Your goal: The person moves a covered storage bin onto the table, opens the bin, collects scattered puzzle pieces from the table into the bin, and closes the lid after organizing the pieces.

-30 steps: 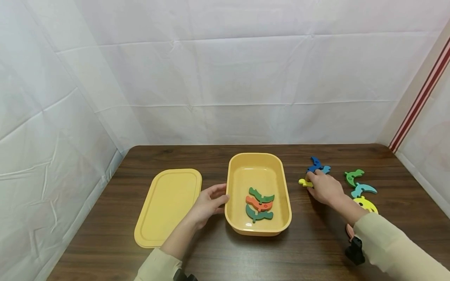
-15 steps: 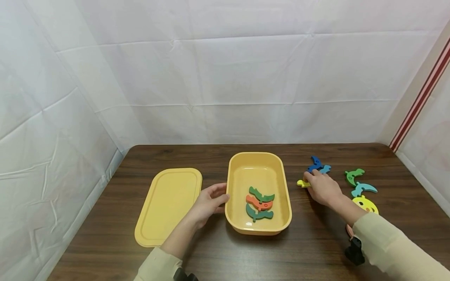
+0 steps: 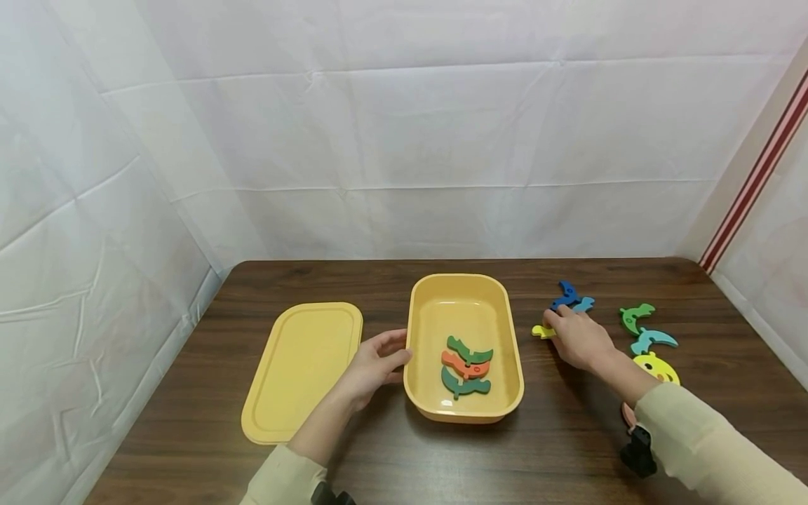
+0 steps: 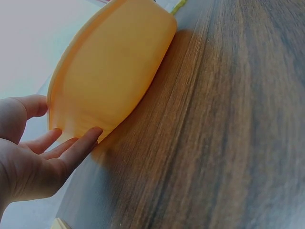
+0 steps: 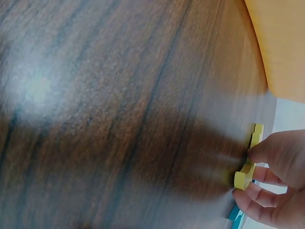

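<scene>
Yellow toy piece (image 3: pixel 541 332) is just right of a tub, pinched between the thumb and fingers of the right hand (image 3: pixel 581 341); whether it touches the table cannot be told. Nearest the viewer, two cream sleeves (image 3: pixel 701 431) reach in over a dark wood-grain table (image 3: pixel 435 470), each with a black device (image 3: pixel 639 452) at the wrist. Just beyond the right cuff, a coral piece (image 3: pixel 628 415) shows, partly hidden. The left hand (image 3: pixel 374 365) has its fingers spread, tips touching the outside wall and rim of the deep yellow tub (image 3: pixel 462 416). Inside lie three curved pieces: dark green (image 3: pixel 482 387), orange (image 3: pixel 477 369), then green (image 3: pixel 482 357). Left of the tub, a flat yellow lid (image 3: pixel 303 372) rests on the table. At the right, going farther back, are a round yellow face piece (image 3: pixel 656 366), a turquoise piece (image 3: pixel 645 341) and a bright green piece (image 3: pixel 631 320). Beyond the right hand lie a light blue piece (image 3: pixel 584 304) and a dark blue piece (image 3: pixel 567 294). White creased cloth (image 3: pixel 404 140) hangs behind everything.
</scene>
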A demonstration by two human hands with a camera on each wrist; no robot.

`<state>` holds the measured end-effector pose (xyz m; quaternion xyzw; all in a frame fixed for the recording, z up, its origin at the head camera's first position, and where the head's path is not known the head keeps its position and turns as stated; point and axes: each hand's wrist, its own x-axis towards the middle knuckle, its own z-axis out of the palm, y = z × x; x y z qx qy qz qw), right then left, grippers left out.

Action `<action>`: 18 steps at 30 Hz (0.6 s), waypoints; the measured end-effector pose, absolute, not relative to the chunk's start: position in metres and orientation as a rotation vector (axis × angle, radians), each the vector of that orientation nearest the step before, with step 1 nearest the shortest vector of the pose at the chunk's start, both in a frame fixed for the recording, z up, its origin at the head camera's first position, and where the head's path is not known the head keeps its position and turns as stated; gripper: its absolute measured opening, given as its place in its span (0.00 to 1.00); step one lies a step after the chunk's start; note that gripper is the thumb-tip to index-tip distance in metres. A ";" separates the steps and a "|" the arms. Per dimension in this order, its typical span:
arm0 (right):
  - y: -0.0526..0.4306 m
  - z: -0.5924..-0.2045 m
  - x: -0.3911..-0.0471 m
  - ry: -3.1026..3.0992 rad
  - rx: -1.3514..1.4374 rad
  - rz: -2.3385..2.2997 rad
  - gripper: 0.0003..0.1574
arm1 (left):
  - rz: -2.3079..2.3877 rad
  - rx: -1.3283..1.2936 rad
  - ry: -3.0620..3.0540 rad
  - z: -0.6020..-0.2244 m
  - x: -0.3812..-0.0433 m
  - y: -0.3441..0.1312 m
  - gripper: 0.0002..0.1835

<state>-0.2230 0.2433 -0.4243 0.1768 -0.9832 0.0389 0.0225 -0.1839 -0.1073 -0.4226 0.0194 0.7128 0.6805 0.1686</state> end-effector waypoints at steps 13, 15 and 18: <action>0.242 -0.421 -0.222 -3.021 0.585 0.102 0.07 | 1.951 0.070 2.020 -0.424 -0.184 -0.107 0.24; 0.243 -0.419 -0.221 -3.012 0.592 0.090 0.07 | 1.947 0.070 2.021 -0.424 -0.184 -0.107 0.24; 0.243 -0.415 -0.220 -2.993 0.607 0.077 0.07 | 1.942 0.069 2.026 -0.424 -0.184 -0.107 0.25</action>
